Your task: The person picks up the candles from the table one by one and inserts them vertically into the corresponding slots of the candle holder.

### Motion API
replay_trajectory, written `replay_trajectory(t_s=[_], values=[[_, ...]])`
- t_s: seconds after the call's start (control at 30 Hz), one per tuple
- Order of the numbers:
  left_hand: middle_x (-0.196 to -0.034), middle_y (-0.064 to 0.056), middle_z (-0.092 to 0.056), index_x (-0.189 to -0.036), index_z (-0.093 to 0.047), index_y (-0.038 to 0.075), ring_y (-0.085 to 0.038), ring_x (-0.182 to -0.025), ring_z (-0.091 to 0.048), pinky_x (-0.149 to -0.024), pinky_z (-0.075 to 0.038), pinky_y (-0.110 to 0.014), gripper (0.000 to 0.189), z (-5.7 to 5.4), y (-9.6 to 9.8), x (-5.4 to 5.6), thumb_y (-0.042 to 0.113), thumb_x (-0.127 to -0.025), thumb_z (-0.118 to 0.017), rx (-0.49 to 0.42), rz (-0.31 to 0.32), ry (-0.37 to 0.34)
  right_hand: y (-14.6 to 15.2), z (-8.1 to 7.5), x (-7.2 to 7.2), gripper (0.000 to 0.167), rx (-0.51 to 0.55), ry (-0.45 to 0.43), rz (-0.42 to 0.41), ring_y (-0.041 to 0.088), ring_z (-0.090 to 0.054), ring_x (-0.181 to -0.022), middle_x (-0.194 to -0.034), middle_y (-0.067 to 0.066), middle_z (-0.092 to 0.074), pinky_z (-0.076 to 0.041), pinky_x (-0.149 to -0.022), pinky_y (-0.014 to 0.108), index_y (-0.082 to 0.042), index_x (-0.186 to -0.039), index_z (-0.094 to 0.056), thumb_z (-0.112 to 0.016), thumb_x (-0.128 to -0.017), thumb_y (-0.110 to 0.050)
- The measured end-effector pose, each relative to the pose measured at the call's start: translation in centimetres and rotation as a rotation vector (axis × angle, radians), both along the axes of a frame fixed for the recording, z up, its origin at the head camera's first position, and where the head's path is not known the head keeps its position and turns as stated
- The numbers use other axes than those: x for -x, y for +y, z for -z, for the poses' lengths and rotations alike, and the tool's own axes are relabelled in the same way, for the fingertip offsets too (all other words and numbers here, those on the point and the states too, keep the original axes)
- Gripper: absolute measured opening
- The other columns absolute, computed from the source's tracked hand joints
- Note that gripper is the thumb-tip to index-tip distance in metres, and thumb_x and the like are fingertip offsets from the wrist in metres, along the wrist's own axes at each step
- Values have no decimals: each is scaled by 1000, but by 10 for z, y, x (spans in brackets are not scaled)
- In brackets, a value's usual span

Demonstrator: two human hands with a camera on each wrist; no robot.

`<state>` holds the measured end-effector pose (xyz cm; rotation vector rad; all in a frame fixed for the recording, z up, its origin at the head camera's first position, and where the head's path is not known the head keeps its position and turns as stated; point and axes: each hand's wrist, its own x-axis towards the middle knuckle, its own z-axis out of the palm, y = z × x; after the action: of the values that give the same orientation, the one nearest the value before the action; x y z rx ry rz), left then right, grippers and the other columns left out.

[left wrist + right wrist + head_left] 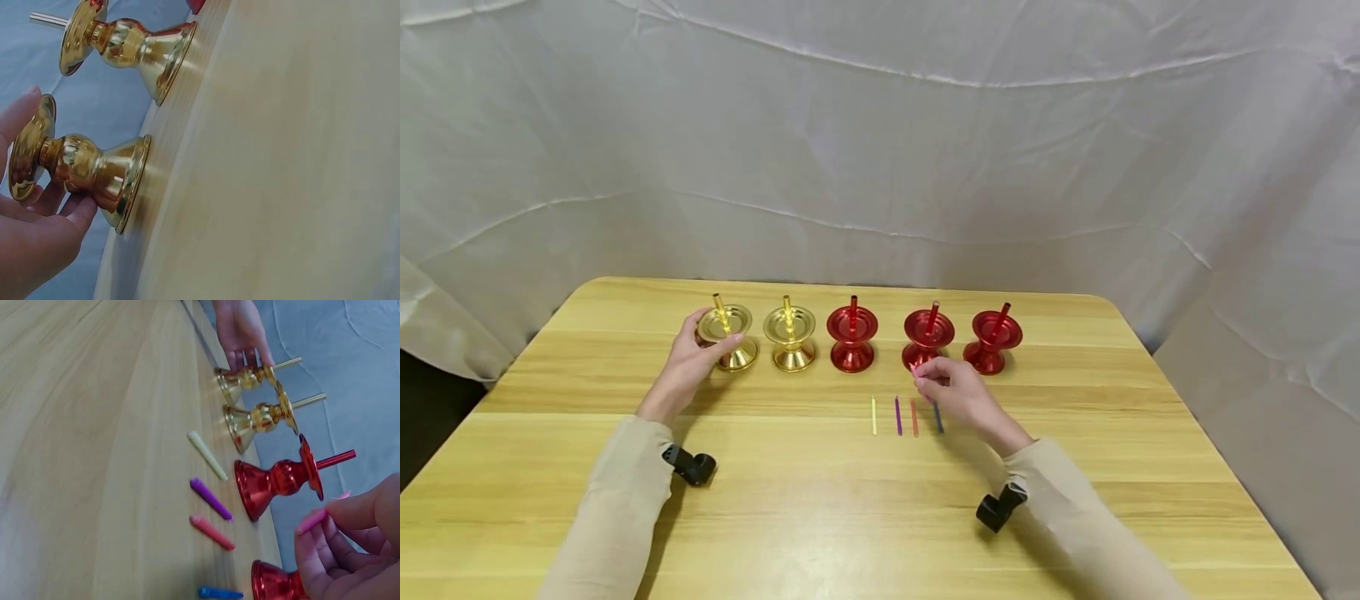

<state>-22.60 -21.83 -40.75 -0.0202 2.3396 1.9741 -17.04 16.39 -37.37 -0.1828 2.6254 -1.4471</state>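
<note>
My left hand [694, 358] holds the leftmost gold candlestick [737, 357] around its dish and stem. In the left wrist view the thumb lies at the dish rim and the fingers reach under it, with the base at the tabletop. Between thumb and fingers, my right hand [958, 387] pinches a small pink candle [312, 520], raised in front of the red candlesticks. Lying below that hand are a pale yellow candle [874, 416], a purple candle [898, 416], an orange-red candle [914, 417] and a blue candle [938, 418], partly covered in the head view.
A second gold candlestick [793, 357] stands beside the held one. Farther right, in the same row, are a red candlestick [852, 357], a middle-right red one [929, 330] and an end red one [985, 358]. Grey cloth [850, 150] hangs behind the wooden table [820, 517].
</note>
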Motion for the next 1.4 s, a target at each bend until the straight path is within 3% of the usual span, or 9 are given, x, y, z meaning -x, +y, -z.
replay_trajectory(t_s=[0.23, 0.53, 0.67, 0.8, 0.93, 1.13, 1.4], values=[[-151, -25, -22, -154, 0, 6, -35, -136, -30, -112, -28, -42, 89, 1, 0, -1, 24, -95, -64, -5, 2, -1, -14, -3, 5, 14, 86, 73, 29, 19, -58, -78, -82, 10, -62, -50, -74, 28, 6, -105, -62, -60, -94, -2], [-149, -25, -25, -154, 0, 6, -31, -131, -33, -96, -39, -22, 89, 1, -1, -1, 26, -95, -64, 17, -9, 0, -46, -20, 17, 12, 207, 140, 16, 20, -61, -78, -91, 15, -66, -54, -79, 34, 6, -103, -64, -62, -93, 0], [-150, -25, -24, -154, 0, 6, -33, -134, -31, -106, -34, -32, 89, 1, -1, -1, 24, -95, -64, 7, -8, 4, -63, -30, 27, 16, 227, 138, 1, 23, -63, -84, -93, 13, -65, -54, -81, 38, 7, -107, -63, -62, -93, -2], [-152, -26, -20, -154, 2, 5, -36, -137, -27, -113, -26, -44, 90, 1, 0, -2, 23, -95, -64, -6, -4, 5, -83, -38, 39, 17, 245, 162, -17, 22, -62, -86, -100, 14, -66, -54, -81, 34, 6, -109, -64, -61, -93, -1], [-153, -27, -18, -153, 4, 4, -37, -138, -25, -114, -22, -45, 92, 1, -1, -5, 23, -94, -64, -6, -7, 8, -105, -47, 51, 17, 266, 202, -25, 18, -61, -83, -100, 15, -67, -53, -75, 24, 7, -108, -64, -61, -93, 0], [-153, -28, -17, -153, 4, 3, -38, -138, -24, -114, -21, -46, 93, 1, -1, -8, 23, -94, -65, -3, -12, 14, -132, -61, 65, 14, 316, 251, -46, 17, -60, -78, -88, 12, -64, -52, -75, 22, 8, -105, -64, -61, -93, 0], [-153, -26, -19, -154, 3, 6, -37, -137, -27, -113, -24, -46, 90, 3, 7, -8, 21, -95, -64, -14, -20, 13, -157, -67, 77, 14, 372, 213, -76, 18, -61, -80, -94, 15, -64, -52, -75, 21, 8, -105, -63, -61, -93, 0]])
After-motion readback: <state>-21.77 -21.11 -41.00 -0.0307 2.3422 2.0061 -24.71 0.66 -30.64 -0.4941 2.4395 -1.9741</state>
